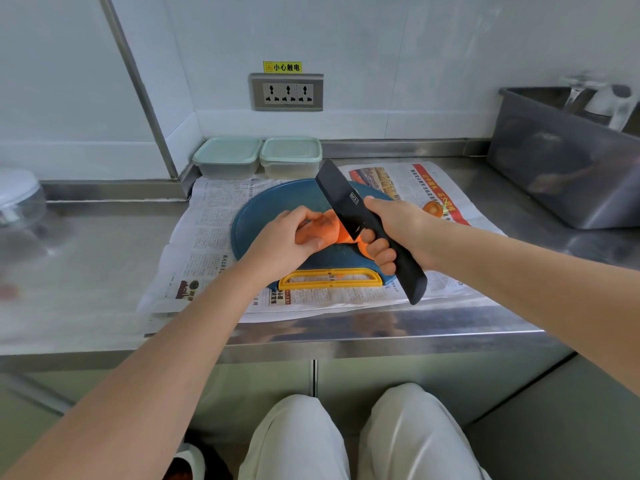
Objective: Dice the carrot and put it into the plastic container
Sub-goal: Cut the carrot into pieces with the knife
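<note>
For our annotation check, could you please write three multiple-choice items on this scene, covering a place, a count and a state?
1. The carrot lies: A on the blue cutting board; B on the floor; C on a plate.
2. Plastic containers in view: A one; B two; C four.
3. The right hand: A lies open; B grips the black knife; C holds the carrot.
Answers: A, it rests on the board under the left hand; B, two lidded ones stand side by side; B, fingers curl round the handle.
</note>
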Demonstrator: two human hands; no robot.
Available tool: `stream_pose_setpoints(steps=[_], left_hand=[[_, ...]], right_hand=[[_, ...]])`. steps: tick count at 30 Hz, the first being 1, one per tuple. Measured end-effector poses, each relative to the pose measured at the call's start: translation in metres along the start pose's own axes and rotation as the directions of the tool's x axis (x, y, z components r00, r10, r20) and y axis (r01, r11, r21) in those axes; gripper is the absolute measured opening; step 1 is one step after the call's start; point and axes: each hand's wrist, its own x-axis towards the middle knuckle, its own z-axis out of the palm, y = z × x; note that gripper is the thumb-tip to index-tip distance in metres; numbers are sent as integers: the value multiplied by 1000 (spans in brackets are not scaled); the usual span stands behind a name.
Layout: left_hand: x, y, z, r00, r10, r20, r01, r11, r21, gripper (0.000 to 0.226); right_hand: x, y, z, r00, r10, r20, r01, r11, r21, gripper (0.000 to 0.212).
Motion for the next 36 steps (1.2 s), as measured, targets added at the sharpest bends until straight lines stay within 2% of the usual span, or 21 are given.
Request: stream_pose_setpoints(steps=[19, 26, 36], left_hand=[[1, 5, 2, 1000, -7, 0, 7, 999, 40, 44], [3, 4, 1, 1000, -9, 4, 9, 1000, 8, 41], [7, -1, 3, 999, 33, -5, -33, 998, -61, 39]], right_hand=[[3, -23, 5, 992, 117, -35, -122, 973, -198, 54], [13, -23, 7, 989, 146, -5, -145, 976, -164, 55], [28, -12, 19, 986, 163, -34, -166, 979, -117, 57]])
